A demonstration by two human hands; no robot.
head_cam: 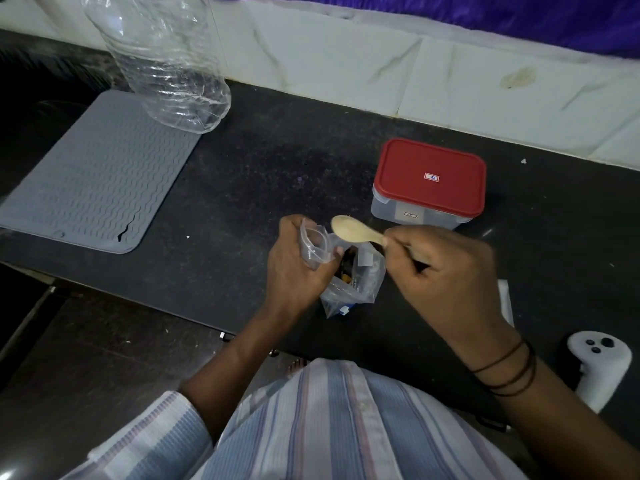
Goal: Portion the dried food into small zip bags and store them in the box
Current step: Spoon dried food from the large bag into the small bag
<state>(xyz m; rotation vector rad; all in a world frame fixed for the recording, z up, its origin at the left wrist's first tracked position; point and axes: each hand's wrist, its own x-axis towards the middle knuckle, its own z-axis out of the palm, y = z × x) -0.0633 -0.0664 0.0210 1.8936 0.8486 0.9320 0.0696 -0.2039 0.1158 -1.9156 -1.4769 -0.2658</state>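
Holding a small zip bag [313, 249] open in my left hand [294, 268] above the larger food bag [356, 285], I grip a wooden spoon [356, 232] in my right hand [446, 271]; the red-lidded box [429, 183] sits closed just beyond on the dark surface [263, 174].

Dark counter [277, 161]: left hand [294, 268] grips small clear zip bag [317, 247] over larger bag of dried food [356, 278]; right hand [446, 271] holds wooden spoon [353, 232] above. Red-lidded box [429, 185] closed behind. Grey mat [97, 174], clear bottle [166, 60] left.
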